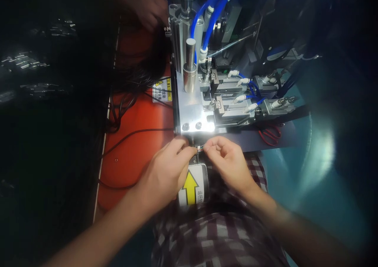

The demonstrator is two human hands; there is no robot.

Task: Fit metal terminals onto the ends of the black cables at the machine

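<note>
Just in front of the machine's metal plate [191, 111], my left hand [169, 166] is closed, its thumb and finger pinching at a small whitish connector [199, 148]. Thin coloured wires, with red and green visible, come off its right side. The fingertips of my right hand [228, 158] are pressed together on those wires, close beside the left thumb. Fingers hide most of the connector. Below my hands is a white label [191, 186] with a yellow arrow.
Black cables [121, 105] cross the orange surface [141, 145] at left. Pneumatic cylinders [233, 109] with blue tubes [206, 26] stand behind and right. Red-handled scissors [270, 136] lie at right. Another person's hand [152, 9] is at the far left of the machine.
</note>
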